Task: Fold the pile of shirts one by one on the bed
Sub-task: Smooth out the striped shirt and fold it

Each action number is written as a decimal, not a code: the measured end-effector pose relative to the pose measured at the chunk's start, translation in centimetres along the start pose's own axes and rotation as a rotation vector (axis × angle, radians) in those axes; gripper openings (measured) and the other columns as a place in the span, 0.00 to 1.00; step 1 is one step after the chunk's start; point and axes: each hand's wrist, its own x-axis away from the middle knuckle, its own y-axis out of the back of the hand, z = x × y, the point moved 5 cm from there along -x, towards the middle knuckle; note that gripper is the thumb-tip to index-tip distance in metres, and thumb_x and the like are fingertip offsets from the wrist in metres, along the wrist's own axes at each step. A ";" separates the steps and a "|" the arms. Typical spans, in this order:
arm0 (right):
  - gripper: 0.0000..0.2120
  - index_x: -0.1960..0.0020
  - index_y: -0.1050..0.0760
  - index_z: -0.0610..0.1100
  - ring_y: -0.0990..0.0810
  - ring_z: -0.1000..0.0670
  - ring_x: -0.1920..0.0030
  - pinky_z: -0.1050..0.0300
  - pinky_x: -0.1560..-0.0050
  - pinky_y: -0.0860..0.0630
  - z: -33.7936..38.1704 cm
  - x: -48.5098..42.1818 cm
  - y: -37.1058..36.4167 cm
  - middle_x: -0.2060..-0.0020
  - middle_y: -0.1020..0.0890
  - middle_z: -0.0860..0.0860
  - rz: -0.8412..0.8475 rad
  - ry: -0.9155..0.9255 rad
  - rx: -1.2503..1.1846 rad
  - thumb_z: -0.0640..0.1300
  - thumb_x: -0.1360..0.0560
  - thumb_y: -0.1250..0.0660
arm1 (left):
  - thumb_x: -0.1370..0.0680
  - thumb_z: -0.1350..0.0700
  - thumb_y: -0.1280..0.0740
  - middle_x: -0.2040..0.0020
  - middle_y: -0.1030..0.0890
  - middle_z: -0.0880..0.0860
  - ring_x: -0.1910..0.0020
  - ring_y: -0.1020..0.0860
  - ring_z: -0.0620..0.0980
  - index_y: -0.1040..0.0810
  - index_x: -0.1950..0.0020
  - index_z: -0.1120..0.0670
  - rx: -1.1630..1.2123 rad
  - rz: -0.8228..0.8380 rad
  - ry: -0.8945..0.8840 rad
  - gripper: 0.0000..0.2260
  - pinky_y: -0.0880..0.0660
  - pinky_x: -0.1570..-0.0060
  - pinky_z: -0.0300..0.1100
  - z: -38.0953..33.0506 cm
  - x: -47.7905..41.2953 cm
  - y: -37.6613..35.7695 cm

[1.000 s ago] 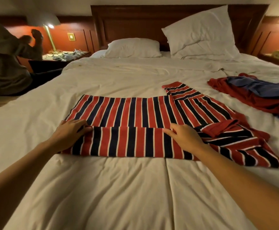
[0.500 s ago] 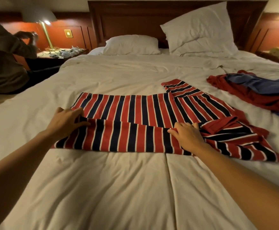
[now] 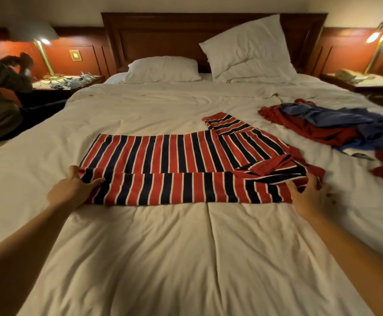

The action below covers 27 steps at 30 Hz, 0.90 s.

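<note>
A red, navy and white striped shirt lies spread sideways on the white bed, its near long edge folded over onto the body. My left hand pinches the folded strip at the shirt's left end. At the shirt's right end, by the collar, my right hand grips the cloth. One sleeve sticks out toward the headboard. A pile of red and blue shirts lies at the right side of the bed.
Two white pillows lean at the wooden headboard. Bedside tables with brass lamps stand on both sides. Another person crouches by the left table.
My right hand has slid right along the fold, from the shirt's middle to its collar end, and the near sleeve part is now folded in. My left hand stays at the left end.
</note>
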 end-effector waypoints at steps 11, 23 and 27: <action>0.31 0.34 0.32 0.39 0.22 0.34 0.42 0.45 0.46 0.26 0.4 -4.2 5.4 0.41 0.22 0.35 0.225 0.181 0.151 0.60 0.26 0.30 | 0.22 0.36 0.37 0.56 0.22 0.55 0.63 0.24 0.55 0.32 0.31 0.48 -0.310 -0.039 -0.237 0.24 0.30 0.66 0.44 -1.8 1.8 5.4; 0.30 0.27 0.33 0.51 0.30 0.41 0.31 0.42 0.33 0.34 5.2 1.8 7.3 0.30 0.28 0.45 0.096 0.582 0.243 0.66 0.22 0.40 | 0.24 0.27 0.48 0.21 0.44 0.57 0.25 0.40 0.63 0.42 0.21 0.40 -0.316 0.138 -0.147 0.33 0.38 0.29 0.58 2.9 6.2 3.0; 0.25 0.33 0.26 0.53 0.28 0.51 0.34 0.46 0.29 0.36 11.3 8.2 2.2 0.37 0.23 0.55 0.362 0.846 0.010 0.66 0.23 0.42 | 0.21 0.33 0.50 0.27 0.31 0.52 0.29 0.33 0.57 0.29 0.28 0.43 -0.268 0.056 -0.472 0.26 0.40 0.28 0.55 0.9 6.2 0.6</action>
